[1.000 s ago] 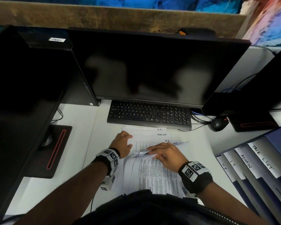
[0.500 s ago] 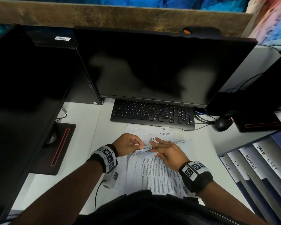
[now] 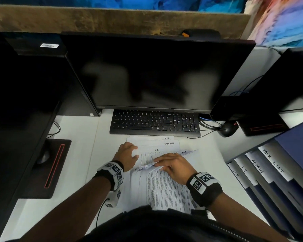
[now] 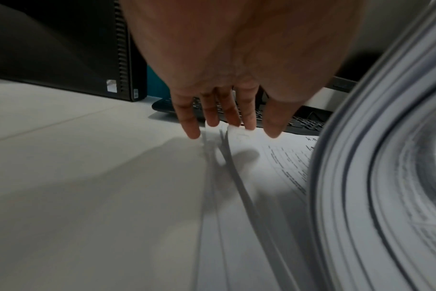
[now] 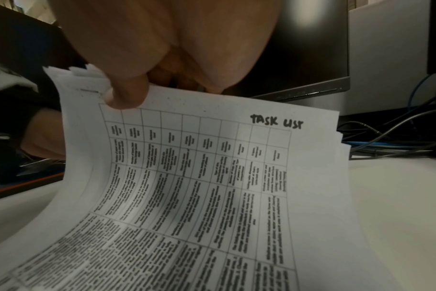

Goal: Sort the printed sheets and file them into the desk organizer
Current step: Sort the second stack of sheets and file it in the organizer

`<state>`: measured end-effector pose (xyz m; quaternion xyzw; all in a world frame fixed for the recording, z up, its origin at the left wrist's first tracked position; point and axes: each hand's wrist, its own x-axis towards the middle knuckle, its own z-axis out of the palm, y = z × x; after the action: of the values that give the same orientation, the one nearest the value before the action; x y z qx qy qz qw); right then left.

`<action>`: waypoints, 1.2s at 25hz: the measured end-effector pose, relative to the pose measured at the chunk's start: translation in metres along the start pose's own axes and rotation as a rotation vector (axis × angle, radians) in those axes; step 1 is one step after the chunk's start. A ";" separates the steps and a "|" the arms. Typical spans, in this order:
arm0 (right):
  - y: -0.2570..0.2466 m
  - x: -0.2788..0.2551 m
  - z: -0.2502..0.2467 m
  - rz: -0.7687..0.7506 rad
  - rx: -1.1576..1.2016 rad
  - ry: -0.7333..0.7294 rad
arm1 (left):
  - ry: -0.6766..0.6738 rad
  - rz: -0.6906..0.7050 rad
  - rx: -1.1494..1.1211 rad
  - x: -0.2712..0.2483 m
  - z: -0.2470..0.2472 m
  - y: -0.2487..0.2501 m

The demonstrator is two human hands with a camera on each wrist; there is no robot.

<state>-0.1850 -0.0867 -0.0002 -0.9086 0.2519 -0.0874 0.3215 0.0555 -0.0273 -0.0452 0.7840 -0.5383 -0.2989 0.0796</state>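
A stack of printed sheets lies on the white desk in front of the keyboard. Its upper sheets are fanned out, showing handwritten labels H.R., TASK LIST and I.T. My right hand pinches the lifted top edges of a bunch of sheets. In the right wrist view the thumb presses on a bent sheet marked TASK LIST. My left hand lies with straight fingers touching the fanned sheets' left corner. The desk organizer stands at the right with tabs HR, IT, ADMIN and TASK LIST.
A black keyboard sits just behind the sheets under a dark monitor. A mouse and cables lie at the right rear. A second monitor's base stands at the left. A computer tower is at the left rear.
My left hand has let go of the lifted sheet edges and moved back left, now flat on the fanned sheets. The right hand keeps hold of the bunch.
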 end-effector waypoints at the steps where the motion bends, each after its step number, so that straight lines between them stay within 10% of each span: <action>1: -0.001 0.000 -0.001 0.008 0.002 -0.007 | 0.043 0.019 -0.024 0.000 0.000 0.001; 7: 0.001 0.003 0.000 0.030 -0.024 -0.037 | 0.121 0.052 -0.126 0.000 -0.012 0.007; 15: 0.002 0.007 0.000 -0.012 -0.055 -0.014 | -0.240 0.328 -0.368 -0.020 -0.034 0.023; 21: -0.005 0.006 -0.002 -0.021 -0.015 -0.006 | -0.207 0.128 -0.673 -0.022 -0.035 0.019; 24: -0.008 0.004 -0.004 -0.021 -0.018 -0.012 | 0.026 0.049 -0.307 -0.006 -0.019 0.003; 30: -0.007 0.004 -0.006 -0.022 -0.017 -0.016 | 0.051 0.001 -0.045 -0.003 -0.003 -0.004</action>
<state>-0.1804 -0.0871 0.0086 -0.9147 0.2400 -0.0814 0.3147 0.0596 -0.0239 -0.0439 0.7890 -0.5297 -0.2907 0.1112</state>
